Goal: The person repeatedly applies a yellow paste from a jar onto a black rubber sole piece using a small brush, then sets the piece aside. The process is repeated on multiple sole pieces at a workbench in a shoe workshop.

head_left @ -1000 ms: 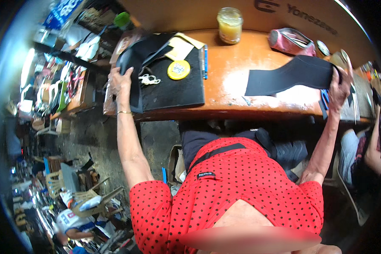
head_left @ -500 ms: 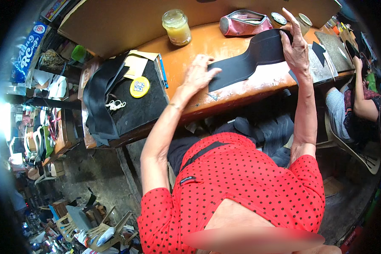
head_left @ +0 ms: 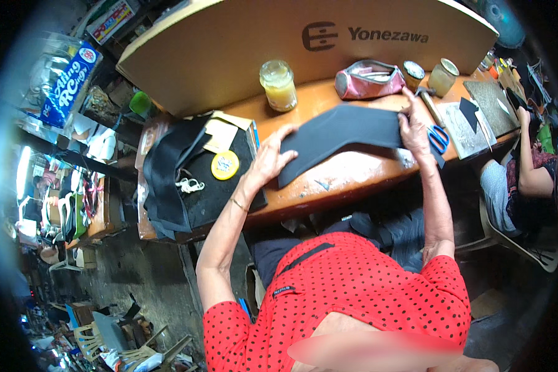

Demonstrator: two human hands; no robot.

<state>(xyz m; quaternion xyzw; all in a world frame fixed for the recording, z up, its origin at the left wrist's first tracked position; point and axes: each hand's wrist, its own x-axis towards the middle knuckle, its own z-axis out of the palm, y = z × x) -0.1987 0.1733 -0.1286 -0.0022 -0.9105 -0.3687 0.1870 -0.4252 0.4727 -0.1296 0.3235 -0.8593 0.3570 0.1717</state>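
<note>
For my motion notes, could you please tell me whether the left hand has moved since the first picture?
Yes, the left hand has moved right, from left of the yellow disc to right of it.

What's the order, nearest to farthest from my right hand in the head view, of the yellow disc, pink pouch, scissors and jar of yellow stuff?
From your right hand:
1. Scissors, just right of it.
2. Pink pouch, beyond it, to the left.
3. Jar of yellow stuff, farther left.
4. Yellow disc, far left, on the black mat.

A red, black-dotted, short-sleeved top is worn with dark bottoms and a thin left-wrist bracelet.
</note>
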